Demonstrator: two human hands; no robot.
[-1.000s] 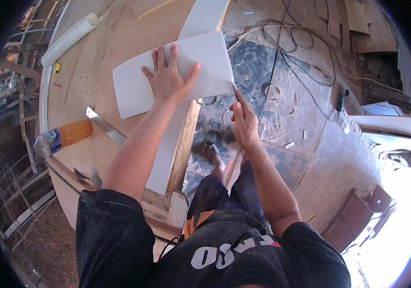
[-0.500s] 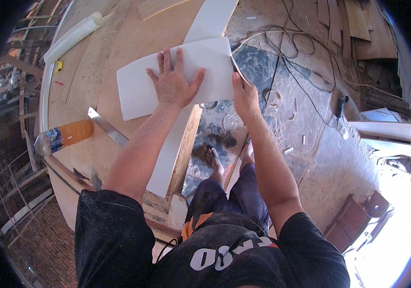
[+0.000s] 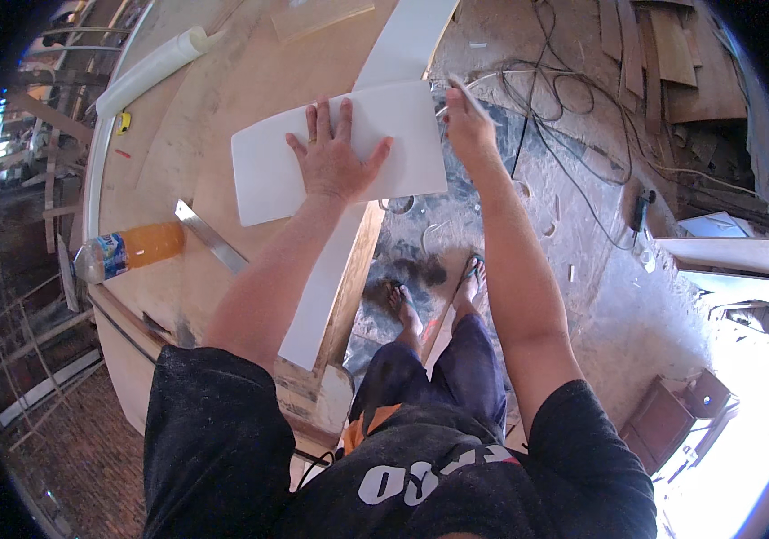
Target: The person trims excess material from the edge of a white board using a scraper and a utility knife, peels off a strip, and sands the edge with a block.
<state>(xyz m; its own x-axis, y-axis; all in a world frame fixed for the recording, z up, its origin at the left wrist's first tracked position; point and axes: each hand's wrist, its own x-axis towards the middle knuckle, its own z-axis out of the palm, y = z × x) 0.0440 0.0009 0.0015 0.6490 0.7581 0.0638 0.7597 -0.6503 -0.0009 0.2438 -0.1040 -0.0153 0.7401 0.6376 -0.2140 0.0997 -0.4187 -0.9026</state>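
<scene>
Along the right edge of a wooden surface (image 3: 214, 99), a white rectangular sheet (image 3: 407, 163) lies crosswise, its left part over the surface and its right end jutting out above the floor (image 3: 614, 301). What has just changed is the right hand (image 3: 472, 135): it has travelled up beside the sheet's right end, from the lower right corner to near the upper right corner, and is now apart from it. Judging by that path, one pass along this end seems done. Its fingers are curled around a slim pale piece (image 3: 474, 101), tilted and blurred; whether tool or loose strip, I cannot tell. The right arm reaches forward, only slightly bent, out past the surface's right edge.

The left hand (image 3: 333, 166) has stayed palm down on the sheet, fingers spread and thumb stretched to the right, grasping nothing and apparently bracing it. Its forearm slants up from the surface's near edge, beside a metal straightedge (image 3: 209, 235). Near the left edge is a bottle of orange liquid (image 3: 151, 247); toward the far left corner rests a white roll (image 3: 153, 72)
</scene>
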